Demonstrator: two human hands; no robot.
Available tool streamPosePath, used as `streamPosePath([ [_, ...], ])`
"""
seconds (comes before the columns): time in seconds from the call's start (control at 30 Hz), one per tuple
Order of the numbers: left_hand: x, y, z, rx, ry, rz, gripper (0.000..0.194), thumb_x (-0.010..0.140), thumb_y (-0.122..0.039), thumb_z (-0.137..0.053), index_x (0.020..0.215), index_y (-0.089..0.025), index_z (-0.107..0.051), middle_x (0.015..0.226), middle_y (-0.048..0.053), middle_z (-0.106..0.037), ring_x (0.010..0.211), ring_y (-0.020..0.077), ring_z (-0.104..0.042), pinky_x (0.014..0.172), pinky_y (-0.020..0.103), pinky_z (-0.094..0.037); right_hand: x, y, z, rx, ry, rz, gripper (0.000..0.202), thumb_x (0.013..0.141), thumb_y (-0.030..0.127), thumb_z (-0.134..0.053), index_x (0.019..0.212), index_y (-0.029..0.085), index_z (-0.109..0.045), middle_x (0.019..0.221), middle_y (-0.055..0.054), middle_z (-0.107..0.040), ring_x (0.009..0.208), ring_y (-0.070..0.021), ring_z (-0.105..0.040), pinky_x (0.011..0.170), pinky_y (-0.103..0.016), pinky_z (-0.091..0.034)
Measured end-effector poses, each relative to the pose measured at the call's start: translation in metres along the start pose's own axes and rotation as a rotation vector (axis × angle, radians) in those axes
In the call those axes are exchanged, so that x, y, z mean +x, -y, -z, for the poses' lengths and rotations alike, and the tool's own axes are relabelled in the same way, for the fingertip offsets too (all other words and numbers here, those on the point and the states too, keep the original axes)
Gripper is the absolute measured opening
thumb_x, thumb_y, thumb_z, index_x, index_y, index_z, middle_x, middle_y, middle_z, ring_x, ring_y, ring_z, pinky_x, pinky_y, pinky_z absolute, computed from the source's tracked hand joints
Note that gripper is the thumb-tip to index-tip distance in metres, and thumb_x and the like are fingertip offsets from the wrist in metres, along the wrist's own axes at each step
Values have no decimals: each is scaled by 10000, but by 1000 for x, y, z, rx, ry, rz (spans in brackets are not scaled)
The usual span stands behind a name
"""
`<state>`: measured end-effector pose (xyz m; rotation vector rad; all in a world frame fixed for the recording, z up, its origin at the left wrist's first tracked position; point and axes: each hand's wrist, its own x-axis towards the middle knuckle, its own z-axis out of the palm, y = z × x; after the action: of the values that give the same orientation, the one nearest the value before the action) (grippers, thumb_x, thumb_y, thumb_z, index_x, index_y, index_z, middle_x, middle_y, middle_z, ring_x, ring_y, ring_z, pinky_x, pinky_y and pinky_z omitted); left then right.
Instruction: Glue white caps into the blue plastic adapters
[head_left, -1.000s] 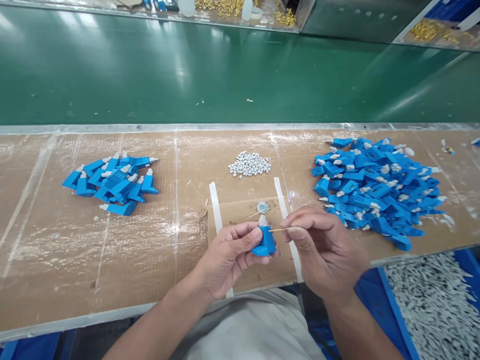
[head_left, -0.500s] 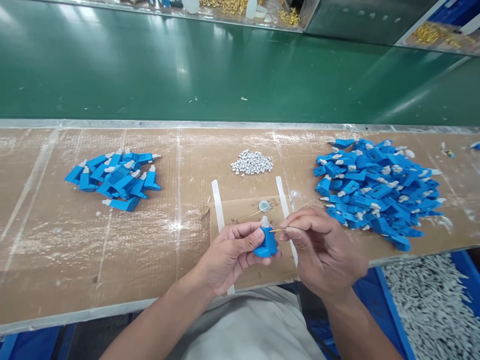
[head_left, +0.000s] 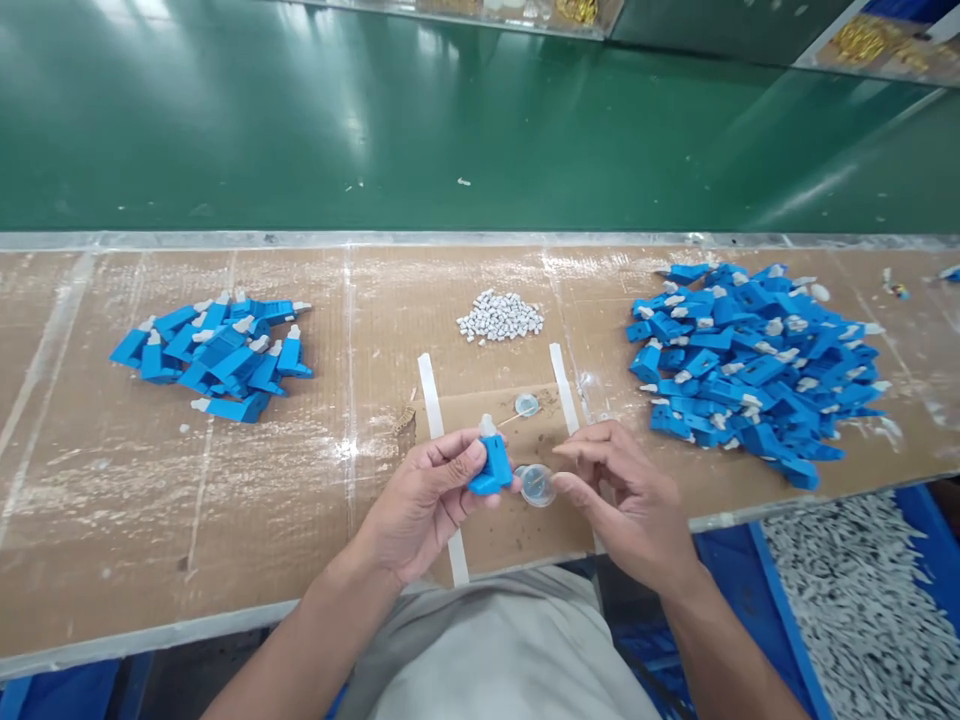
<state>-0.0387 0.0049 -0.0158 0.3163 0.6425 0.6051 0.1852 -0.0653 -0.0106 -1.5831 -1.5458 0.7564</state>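
Blue pt. (head_left: 493,468) is lower ctr. of frame, long axis approx. up-down w/ white tip (head_left: 487,426) up, pinched btwn. thumb & fingers of our L hand (head_left: 431,495); our R hand (head_left: 626,500) is off to its right, thumb & fingers parted, nothing seen in them. Btwn. pt. & R hand lies the clear dish (head_left: 537,487), by both hands' fingertips, tho we can't tell if either touches it. Farther out we've white bits (head_left: 500,316) ctr., blue piles mid-left (head_left: 225,358) & mid-right (head_left: 750,370).
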Motion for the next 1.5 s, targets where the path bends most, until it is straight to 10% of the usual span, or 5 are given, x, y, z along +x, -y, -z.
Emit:
streamPosePath([
  [0.33, 0, -10, 1, 9, -75, -37, 234, 852, -333, -771, 933, -113, -756, 821, 69, -661, 757, 128, -668, 641, 159, -517, 136, -6, -34, -378, 211, 394, 191, 1008, 135, -493, 971, 209, -665, 880, -61, -656, 795, -194, -614, 702, -316, -466],
  [0.7, -3, -12, 4, -47, -87, -24, 266, 823, -363, -798, 867, -106, -743, 780, 45, -594, 724, 100, -596, 680, 173, -502, 163, -10, -51, -634, 374, 513, 252, 941, 15, -438, 857, 183, -606, 843, -75, -561, 688, -185, -471, 584, -302, -343],
  [1.03, 0, -9, -2, 2, -41, -85, 213, 888, -321, -732, 941, -117, -757, 811, 44, -610, 741, 94, -586, 686, 166, -483, 79, 22, -19, 336, 201, -143, 169, 990, 347, -615, 1036, 195, -672, 781, -20, -686, 612, -147, -687, 580, -270, -571],
  [1.5, 4, 5, -28, 337, 9, -319, 202, 954, -288, -657, 1087, -202, -783, 820, 18, -702, 731, 96, -610, 705, 197, -478, 30, 28, -21, 664, 128, -333, 158, 944, 348, -703, 891, 199, -711, 721, 2, -675, 601, -93, -640, 566, -186, -536],
])
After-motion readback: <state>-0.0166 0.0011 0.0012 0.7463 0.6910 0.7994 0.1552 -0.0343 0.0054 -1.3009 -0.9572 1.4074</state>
